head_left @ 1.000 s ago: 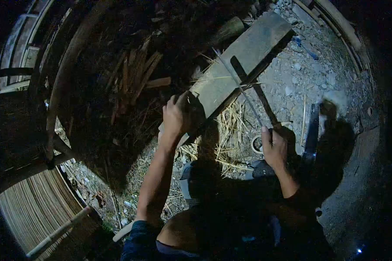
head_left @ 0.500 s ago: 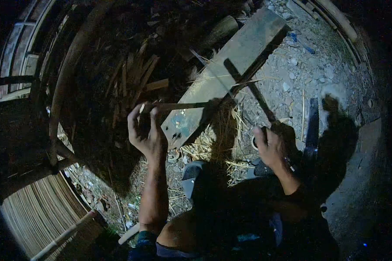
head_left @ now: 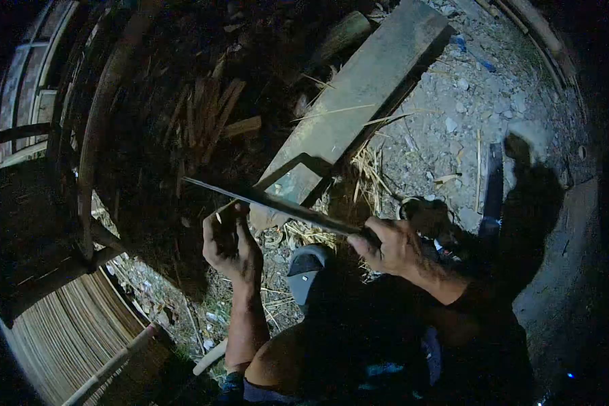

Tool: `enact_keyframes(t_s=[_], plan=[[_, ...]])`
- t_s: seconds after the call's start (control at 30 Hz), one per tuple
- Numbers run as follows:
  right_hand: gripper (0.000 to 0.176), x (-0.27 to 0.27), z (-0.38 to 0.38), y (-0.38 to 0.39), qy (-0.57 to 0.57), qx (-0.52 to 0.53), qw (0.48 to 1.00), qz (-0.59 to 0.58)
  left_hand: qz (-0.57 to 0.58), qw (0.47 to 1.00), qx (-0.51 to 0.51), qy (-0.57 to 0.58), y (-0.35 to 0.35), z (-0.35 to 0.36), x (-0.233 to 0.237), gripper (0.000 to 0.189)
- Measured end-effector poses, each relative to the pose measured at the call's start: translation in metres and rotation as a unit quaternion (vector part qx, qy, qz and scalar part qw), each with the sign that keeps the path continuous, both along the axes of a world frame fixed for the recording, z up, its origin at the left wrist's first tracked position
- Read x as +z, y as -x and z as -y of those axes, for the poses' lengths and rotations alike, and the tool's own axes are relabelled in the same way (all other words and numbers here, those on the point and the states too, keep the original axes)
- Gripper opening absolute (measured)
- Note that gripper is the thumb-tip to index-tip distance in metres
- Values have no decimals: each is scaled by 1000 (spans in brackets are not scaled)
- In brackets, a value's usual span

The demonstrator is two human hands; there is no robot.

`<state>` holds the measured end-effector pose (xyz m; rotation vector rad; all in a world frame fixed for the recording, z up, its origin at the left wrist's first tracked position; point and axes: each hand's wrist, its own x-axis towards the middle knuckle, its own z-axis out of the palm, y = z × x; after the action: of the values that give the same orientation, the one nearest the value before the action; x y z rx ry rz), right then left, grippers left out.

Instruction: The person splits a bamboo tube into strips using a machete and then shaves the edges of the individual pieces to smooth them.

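Note:
A machete (head_left: 271,203) is in my right hand (head_left: 392,249), its fingers wrapped round the handle. The long narrow blade points left and slopes slightly upward, passing over the near end of a wooden plank (head_left: 365,95) in this view. My left hand (head_left: 233,247) is raised beside the blade, thumb and fingers pinching a thin wooden strip (head_left: 227,208). Most of that strip is foreshortened or hidden by the blade. Below the blade, one grey shoe (head_left: 307,269) shows on the ground.
Split wood pieces (head_left: 213,111) lie in the dark at upper left, near a log (head_left: 345,37). Straw (head_left: 367,169) is scattered along the plank. A dark flat bar (head_left: 493,179) rests on the stony ground at right. A slatted bamboo surface (head_left: 71,331) is at lower left.
My right hand has moved left and the machete has swung from pointing up and away to lying across, near my left hand. The strip in my left hand has turned.

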<state>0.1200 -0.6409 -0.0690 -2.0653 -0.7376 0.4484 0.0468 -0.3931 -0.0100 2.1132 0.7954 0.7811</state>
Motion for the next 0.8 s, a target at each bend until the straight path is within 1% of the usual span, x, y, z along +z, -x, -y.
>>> enact_keyframes(t_s=[0.03, 0.07, 0.1, 0.13, 0.17, 0.2, 0.23, 0.27, 0.3, 0.33, 0.37, 0.43, 0.47, 0.5, 0.53, 0.57, 0.6, 0.63, 0.67, 0.7, 0.73, 0.77, 0.8], plan=[[28, -12, 2, 3, 37, -9, 999, 13, -2, 1000, 2, 0, 2, -1, -3, 7], [30, -16, -2, 1, 29, -26, 999, 3, 11, 1000, 16, 6, 4, -3, -9, 7], [30, -12, -1, 0, 29, -27, 999, 4, 24, 999, 28, 11, 3, -3, -12, 6], [32, -2, 0, -3, 60, -37, 998, 8, 25, 999, 27, 13, 1, -4, -10, 6], [34, 5, -1, -5, 91, -46, 995, 11, 15, 1000, 11, -25, -2, -5, -5, 6], [34, -1, 1, -2, 93, -46, 995, 8, 3, 998, -4, -61, -2, -6, -3, 6], [36, -12, 4, 1, 35, -41, 997, 53, 0, 998, -4, -58, 2, -8, -7, 6], [38, -22, 7, 4, -24, -38, 994, 99, -16, 999, 21, -33, 6, -11, -12, 18], [38, -31, 8, 4, -23, -39, 994, 99, -31, 998, 47, -9, 7, -12, -13, 31], [37, -41, 8, 3, 29, -58, 996, 60, 1, 995, 92, 38, 0, -7, -11, 31], [37, -46, 7, -1, 80, -77, 994, 21, 3, 995, 91, 38, 3, -11, -16, 31], [37, -22, 6, -14, 99, -54, 993, 16, 105, 994, 23, 30, 15, -23, -36, 32], [38, -14, 8, -13, 121, -37, 992, -16, 102, 994, 25, 30, 18, -24, -41, 32], [38, -11, 10, -12, 142, -22, 988, -48, 103, 993, 4, -52, 19, -26, -46, 36], [38, -17, 12, -12, 143, -20, 988, -48, 104, 985, -18, -135, 19, -27, -47, 40], [40, -27, 15, -13, 132, -45, 987, -73, 104, 985, -16, -134, 22, -30, -45, 40], [41, -32, 17, -16, 120, -72, 986, -96, 72, 987, -43, -140, 24, -35, -41, 35], [41, -31, 19, -17, 120, -72, 986, -92, 40, 986, -71, -146, 23, -36, -37, 32], [43, -31, 20, -18, 157, -61, 984, -54, 43, 986, -72, -146, 12, -27, -25, 32], [44, -31, 20, -19, 193, -49, 980, -17, 54, 997, -17, -58, -7, -11, -6, 33], [44, -32, 22, -18, 193, -49, 980, -18, 62, 997, 38, 31, -15, -2, 4, 35], [45, -34, 26, -15, 195, -63, 978, -34, 59, 997, 39, 30, -8, -9, -3, 35], [46, -36, 31, -13, 197, -77, 976, -49, 81, 996, -19, 34, 3, -21, -16, 35]])
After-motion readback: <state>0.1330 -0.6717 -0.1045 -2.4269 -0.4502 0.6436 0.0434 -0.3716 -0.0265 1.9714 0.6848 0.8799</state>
